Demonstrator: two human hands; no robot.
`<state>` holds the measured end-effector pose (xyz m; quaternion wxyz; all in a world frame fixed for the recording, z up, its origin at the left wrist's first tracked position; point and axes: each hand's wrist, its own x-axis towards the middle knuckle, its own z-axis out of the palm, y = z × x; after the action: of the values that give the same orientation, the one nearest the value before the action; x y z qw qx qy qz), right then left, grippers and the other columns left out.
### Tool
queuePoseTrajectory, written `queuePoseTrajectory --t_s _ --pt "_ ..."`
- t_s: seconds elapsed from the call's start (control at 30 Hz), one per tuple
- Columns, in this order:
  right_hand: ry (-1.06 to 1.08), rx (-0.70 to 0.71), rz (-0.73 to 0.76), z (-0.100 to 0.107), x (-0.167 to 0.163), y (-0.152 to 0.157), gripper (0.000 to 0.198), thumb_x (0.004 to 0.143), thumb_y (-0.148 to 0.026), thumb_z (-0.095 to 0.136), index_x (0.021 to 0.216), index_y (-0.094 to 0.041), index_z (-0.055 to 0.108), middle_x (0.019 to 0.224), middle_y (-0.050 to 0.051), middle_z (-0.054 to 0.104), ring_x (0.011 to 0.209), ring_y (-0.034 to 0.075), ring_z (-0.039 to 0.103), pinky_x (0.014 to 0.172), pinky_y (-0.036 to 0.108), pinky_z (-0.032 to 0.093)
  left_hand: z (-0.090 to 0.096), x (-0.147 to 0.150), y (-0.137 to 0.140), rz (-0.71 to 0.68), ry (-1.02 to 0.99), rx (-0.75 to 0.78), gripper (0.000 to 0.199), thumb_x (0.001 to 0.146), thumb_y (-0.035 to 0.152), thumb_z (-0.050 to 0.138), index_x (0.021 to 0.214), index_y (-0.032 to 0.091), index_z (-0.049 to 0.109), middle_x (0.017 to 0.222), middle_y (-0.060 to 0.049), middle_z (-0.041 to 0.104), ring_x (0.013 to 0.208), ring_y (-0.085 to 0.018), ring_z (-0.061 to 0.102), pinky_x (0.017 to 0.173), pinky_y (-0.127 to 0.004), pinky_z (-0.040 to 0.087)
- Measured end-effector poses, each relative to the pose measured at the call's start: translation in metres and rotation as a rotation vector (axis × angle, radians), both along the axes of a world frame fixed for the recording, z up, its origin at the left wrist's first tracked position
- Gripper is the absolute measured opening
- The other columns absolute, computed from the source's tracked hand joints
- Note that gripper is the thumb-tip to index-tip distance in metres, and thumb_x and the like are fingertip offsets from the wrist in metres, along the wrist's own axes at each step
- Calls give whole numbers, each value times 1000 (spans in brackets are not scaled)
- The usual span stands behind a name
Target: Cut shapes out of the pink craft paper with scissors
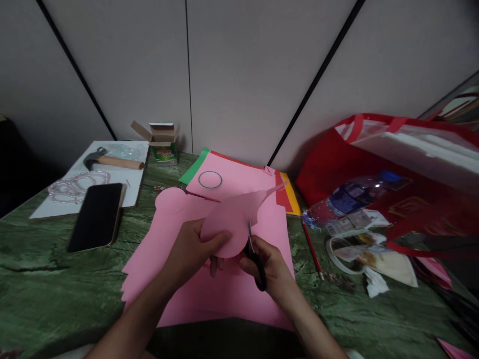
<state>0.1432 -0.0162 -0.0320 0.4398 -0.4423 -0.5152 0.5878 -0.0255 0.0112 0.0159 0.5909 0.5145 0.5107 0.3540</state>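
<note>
A partly cut, rounded piece of pink paper (228, 219) is pinched in my left hand (198, 244), thumb on top and fingers beneath. A narrow strip trails from its upper right edge. Around the handles of black-handled scissors (258, 264) my right hand (271, 264) is closed. The blades point up at the paper's right edge. Larger pink sheets (179, 299) lie under both hands. A pink paper circle (170, 199) rests at their upper left.
Left: a hammer (112, 160), beads (75, 187) and a phone (97, 217). Behind: a small open box (164, 152) and a ring (210, 179). Right: a red pencil (313, 249), a tape roll (333, 259), a plastic bottle (348, 197) and a red bag (322, 159).
</note>
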Motion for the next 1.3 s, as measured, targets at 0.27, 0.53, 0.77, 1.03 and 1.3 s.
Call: queuePoseTrajectory --t_s 0.27,0.53,0.77,1.03,1.3 --pt "-6 29 0 0 0 0 30 67 -39 72 71 -19 50 64 -5 43 57 11 37 52 24 29 4 1 0 5 33 -28 17 73 28 62 64 14 56 37 0 59 30 -13 55 33 -19 39" --pt "-9 31 12 -1 0 1 32 68 -39 72 70 -19 47 63 -6 40 57 10 34 52 24 28 2 1 0 -6 9 -22 19 73 27 62 61 14 56 37 1 59 29 -13 54 31 -18 38" --pt "-10 23 8 1 -1 0 33 68 -43 71 71 -19 49 62 -5 40 56 11 35 51 24 28 4 1 -1 -16 -3 -24 19 74 27 62 62 14 57 37 -1 60 29 -12 54 31 -18 38" --pt "-41 37 -1 6 -2 -1 35 70 -43 69 66 -19 45 60 -7 36 54 10 30 49 24 25 2 1 -1 -15 4 -27 19 73 28 62 63 13 57 38 -1 60 29 -12 53 32 -19 38" --pt "-62 40 -15 6 -3 -1 34 70 -44 69 66 -19 46 58 -6 40 53 10 32 48 24 26 0 1 -1 -7 13 -17 20 74 29 61 63 14 57 39 0 60 30 -13 54 32 -19 39"
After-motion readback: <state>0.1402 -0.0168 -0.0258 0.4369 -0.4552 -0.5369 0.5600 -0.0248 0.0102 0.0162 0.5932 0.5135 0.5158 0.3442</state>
